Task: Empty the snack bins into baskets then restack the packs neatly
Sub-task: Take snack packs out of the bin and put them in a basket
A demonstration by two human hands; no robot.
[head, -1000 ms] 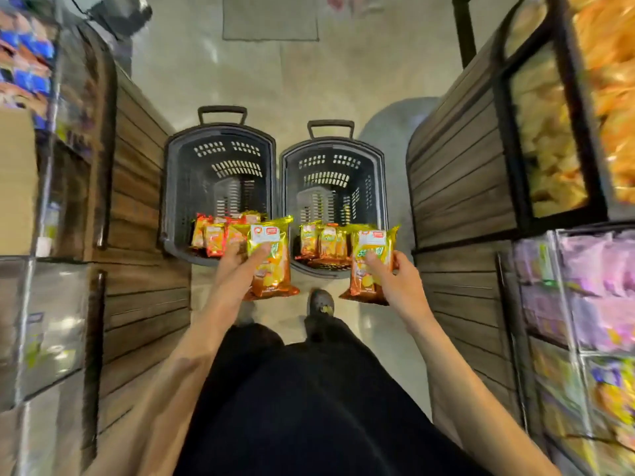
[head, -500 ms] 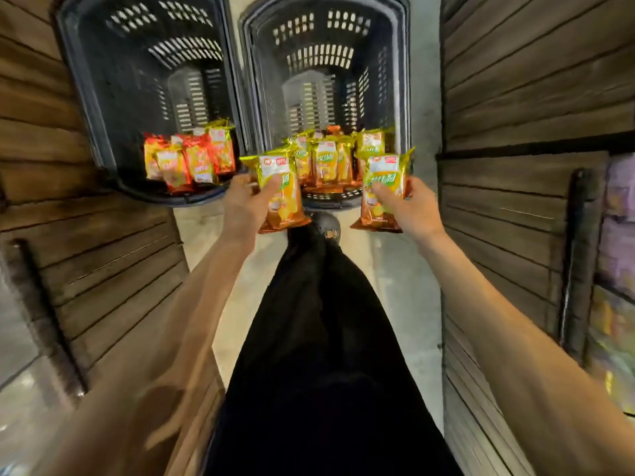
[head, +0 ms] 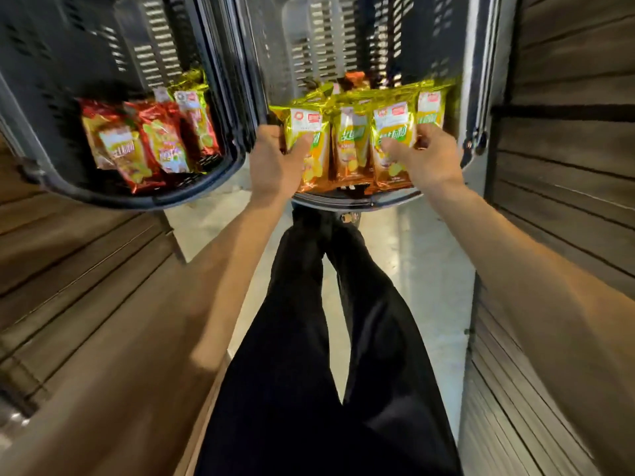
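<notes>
A pale, smooth floor (head: 429, 269) runs between slatted wood panels (head: 86, 269). Over the slotted black plastic right basket (head: 412, 39), the left hand (head: 275, 166) clamps one glossy yellow pack (head: 305, 132), and the right hand (head: 426, 159) clamps a second pack (head: 391, 132).

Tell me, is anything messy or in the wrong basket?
A bit. In the left basket, one yellow pack stands among the red packs, which lean unevenly. Behind the yellow row in the right basket, one red-orange pack pokes up. Nothing looks spilled or torn.
</notes>
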